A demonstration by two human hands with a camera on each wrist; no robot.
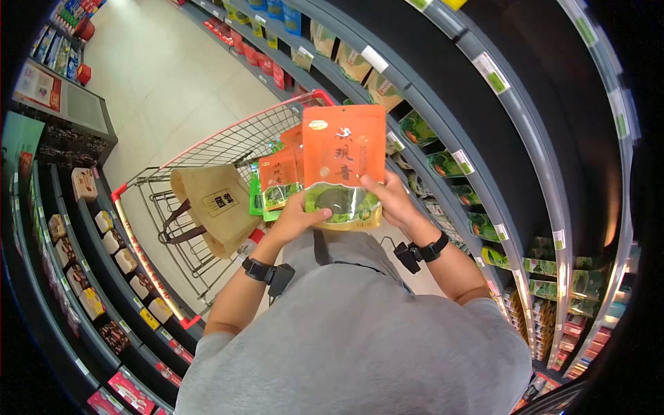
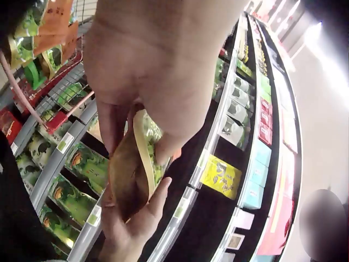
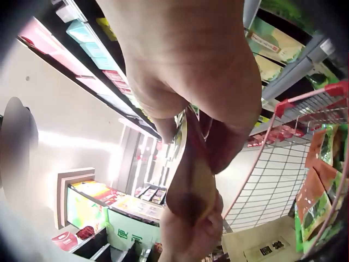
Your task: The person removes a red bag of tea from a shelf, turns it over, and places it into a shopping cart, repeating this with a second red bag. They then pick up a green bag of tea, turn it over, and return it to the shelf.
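Observation:
An orange tea pouch (image 1: 344, 142) with dark printed characters and a green leafy lower part stands upright before the torso, front side facing up to the head camera. My left hand (image 1: 299, 218) grips its lower left edge, thumb on the front. On the other side, the right hand (image 1: 395, 202) pinches the lower right edge, thumb likewise on the front. The left wrist view shows the pouch's gusseted golden bottom (image 2: 131, 172) between both hands. From the right wrist, that rounded bottom (image 3: 191, 191) appears too, with the fingers hidden in part behind the wrist.
A wire shopping cart (image 1: 228, 135) with red trim stands at the left front. In it are a tan bag (image 1: 214, 204) with dark handles and several orange and green pouches (image 1: 278, 173). Stocked shelves (image 1: 449, 162) curve along the right; another shelf (image 1: 104, 277) lines the left.

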